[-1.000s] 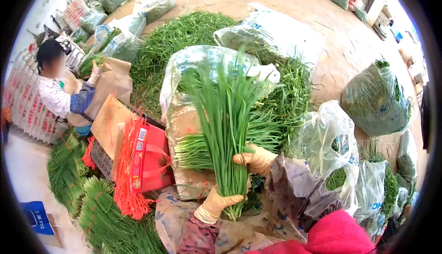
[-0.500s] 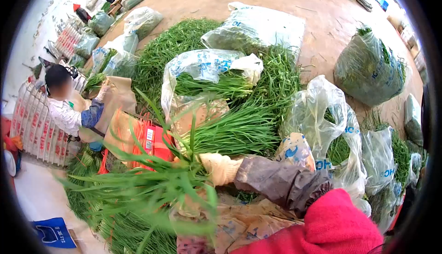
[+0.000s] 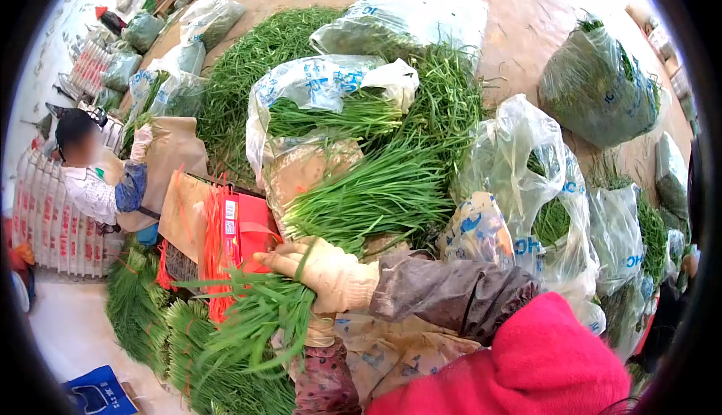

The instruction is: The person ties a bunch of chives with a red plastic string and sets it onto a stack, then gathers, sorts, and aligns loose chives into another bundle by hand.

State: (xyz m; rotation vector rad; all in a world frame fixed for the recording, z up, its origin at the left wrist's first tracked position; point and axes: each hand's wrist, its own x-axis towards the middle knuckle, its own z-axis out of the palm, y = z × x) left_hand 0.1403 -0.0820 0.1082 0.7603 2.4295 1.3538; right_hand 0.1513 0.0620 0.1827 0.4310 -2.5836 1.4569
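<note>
Speckled white wall (image 3: 77,15) at left, flat tan-brown floor (image 3: 519,20) in bright light, whitish floor patch (image 3: 64,332) at lower left.

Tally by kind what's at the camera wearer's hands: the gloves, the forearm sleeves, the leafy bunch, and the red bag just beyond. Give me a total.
Gloves: 2 (left one mostly hidden)
Forearm sleeves: 2
Leafy bunch: 1
Red bag: 1
Total: 6

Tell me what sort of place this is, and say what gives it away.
Probably a produce sorting and packing room: there is a big loose heap of long green leaves, tied bundles of greens lie at lower left, and a bulging printed plastic bag stands at right.
</note>
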